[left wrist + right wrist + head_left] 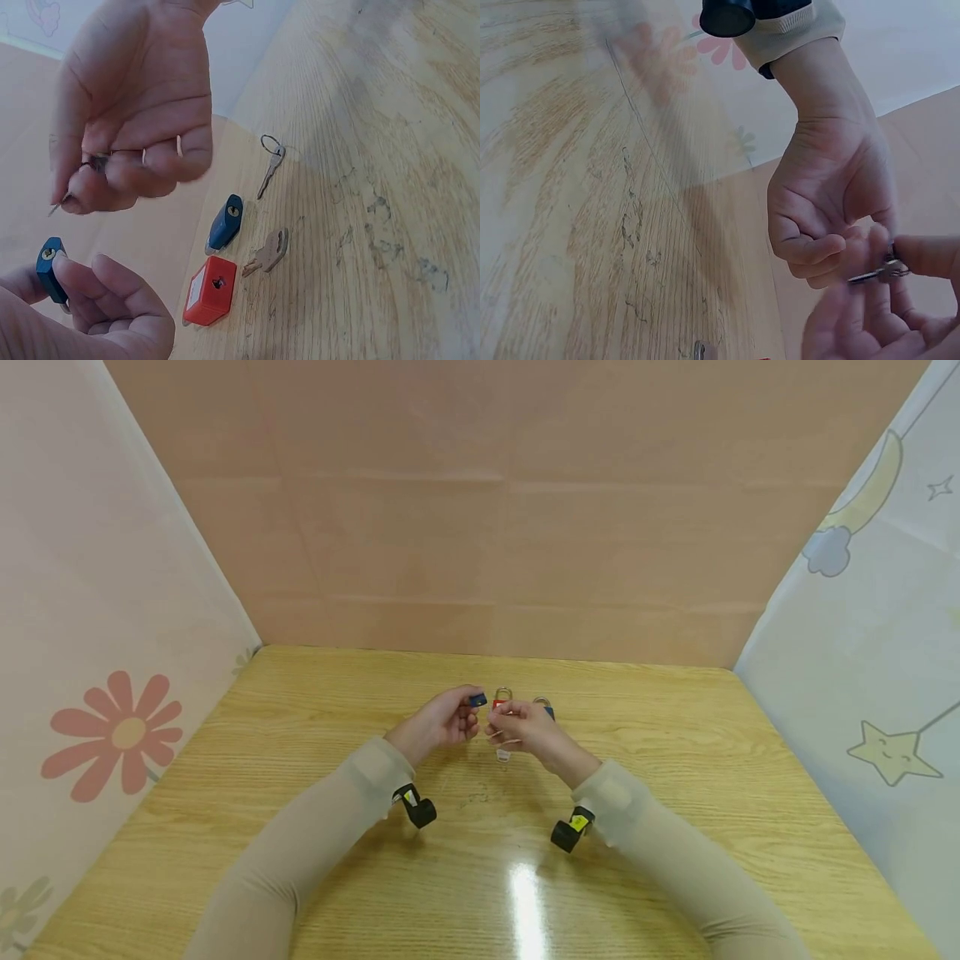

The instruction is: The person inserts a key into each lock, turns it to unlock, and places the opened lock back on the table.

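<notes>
Pinching the blue padlock (pixel 478 700) above the worktop (pixel 652 727), toward its far edge, your left hand (pixel 448 716) leaves the keyhole (pixel 49 254) exposed, seemingly for access; your right hand (pixel 528 727) grips a key (pixel 865 277) tip-out. Nearby rests a red padlock (pixel 210 291).

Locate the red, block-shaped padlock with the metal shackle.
The red padlock lies on the wooden table, low, left of centre in the left wrist view, beside the blue block-shaped padlock lying there and a flat metal key.
</notes>
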A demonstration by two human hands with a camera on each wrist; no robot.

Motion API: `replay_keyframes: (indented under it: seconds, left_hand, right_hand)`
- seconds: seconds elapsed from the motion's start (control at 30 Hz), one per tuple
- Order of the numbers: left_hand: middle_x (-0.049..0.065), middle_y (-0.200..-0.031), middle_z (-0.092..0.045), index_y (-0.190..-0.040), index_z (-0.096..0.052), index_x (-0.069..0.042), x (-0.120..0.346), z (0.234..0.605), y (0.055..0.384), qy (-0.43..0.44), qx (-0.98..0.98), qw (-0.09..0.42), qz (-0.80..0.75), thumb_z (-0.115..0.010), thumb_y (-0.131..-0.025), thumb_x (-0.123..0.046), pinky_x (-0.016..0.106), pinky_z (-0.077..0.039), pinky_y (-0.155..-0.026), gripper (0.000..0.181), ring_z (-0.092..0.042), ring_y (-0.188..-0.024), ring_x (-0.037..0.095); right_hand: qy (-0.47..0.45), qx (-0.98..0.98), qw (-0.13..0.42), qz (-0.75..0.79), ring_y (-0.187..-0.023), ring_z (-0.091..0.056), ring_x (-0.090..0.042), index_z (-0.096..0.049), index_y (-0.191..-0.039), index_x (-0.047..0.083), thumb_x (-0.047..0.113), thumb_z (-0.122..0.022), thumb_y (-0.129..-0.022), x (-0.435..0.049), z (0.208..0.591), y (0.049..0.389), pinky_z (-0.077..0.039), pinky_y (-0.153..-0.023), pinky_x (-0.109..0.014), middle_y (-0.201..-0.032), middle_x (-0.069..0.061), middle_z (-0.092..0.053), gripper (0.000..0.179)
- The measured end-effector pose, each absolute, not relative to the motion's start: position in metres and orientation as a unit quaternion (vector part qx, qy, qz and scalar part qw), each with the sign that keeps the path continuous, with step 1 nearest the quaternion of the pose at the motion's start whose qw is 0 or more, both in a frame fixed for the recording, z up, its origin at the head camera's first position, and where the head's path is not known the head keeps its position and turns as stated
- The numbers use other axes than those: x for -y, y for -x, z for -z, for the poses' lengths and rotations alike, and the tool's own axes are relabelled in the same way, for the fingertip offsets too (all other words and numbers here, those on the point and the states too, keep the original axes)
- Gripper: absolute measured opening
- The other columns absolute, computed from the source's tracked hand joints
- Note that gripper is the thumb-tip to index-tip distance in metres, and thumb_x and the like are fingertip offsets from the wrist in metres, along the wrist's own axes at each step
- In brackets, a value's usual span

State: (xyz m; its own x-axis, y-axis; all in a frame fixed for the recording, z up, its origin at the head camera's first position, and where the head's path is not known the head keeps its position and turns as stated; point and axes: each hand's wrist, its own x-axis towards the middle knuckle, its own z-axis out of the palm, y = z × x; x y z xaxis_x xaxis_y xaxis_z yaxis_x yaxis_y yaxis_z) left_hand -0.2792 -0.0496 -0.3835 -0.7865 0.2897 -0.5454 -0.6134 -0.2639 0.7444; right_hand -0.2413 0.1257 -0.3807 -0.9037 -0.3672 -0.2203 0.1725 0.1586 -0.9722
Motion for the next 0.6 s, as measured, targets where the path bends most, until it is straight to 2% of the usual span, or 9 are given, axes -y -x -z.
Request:
replay_keyframes:
  seconds: [0.1,0.17,0.33,0.6]
  left_hand:
    - [-0.006,-0.055,-0.051,-0.063,-0.051,-0.013,0.049,0.383,0.279,0.150,-0.536,0.287,-0.779,-0.058,-0.096,-0.026,0.020,-0.045,-0.051,0.036,-0.046,-0.046,0.005]
    - [-0.006,-0.055,-0.051,-0.064,-0.051,-0.013,0.049,0.384,0.279,0.150,-0.538,0.285,-0.779,-0.059,-0.096,-0.026,0.020,-0.045,-0.051,0.036,-0.046,-0.046,0.004]
    - [-0.005,-0.055,-0.052,-0.063,-0.053,-0.013,0.048,0.384,0.279,0.145,-0.542,0.287,-0.777,-0.057,-0.097,-0.028,0.020,-0.046,-0.052,0.038,-0.047,-0.047,0.004]
    - [-0.003,-0.054,-0.058,-0.068,-0.061,-0.011,0.048,0.384,0.278,0.121,-0.538,0.295,-0.780,-0.054,-0.099,-0.029,0.018,-0.046,-0.052,0.037,-0.049,-0.046,0.003]
  right_hand:
    - [0.063,-0.725,0.205,0.655,-0.066,-0.058,-0.010,-0.058,-0.097,0.004,0.019,-0.057,-0.098,-0.124,0.381,0.241,-0.052,-0.063,-0.024,-0.083,-0.001,-0.065,0.016]
    - [0.063,-0.718,0.203,0.663,-0.062,-0.053,-0.009,-0.058,-0.093,0.004,0.017,-0.057,-0.098,-0.122,0.380,0.242,-0.048,-0.058,-0.021,-0.080,-0.001,-0.064,0.014]
    - [0.063,-0.709,0.200,0.673,-0.062,-0.053,-0.009,-0.059,-0.088,0.005,0.015,-0.058,-0.097,-0.119,0.381,0.242,-0.047,-0.058,-0.020,-0.080,-0.001,-0.064,0.013]
    - [0.058,-0.694,0.202,0.689,-0.065,-0.055,-0.008,-0.060,-0.092,0.001,0.015,-0.059,-0.097,-0.114,0.384,0.247,-0.050,-0.061,-0.020,-0.082,-0.003,-0.064,0.015]
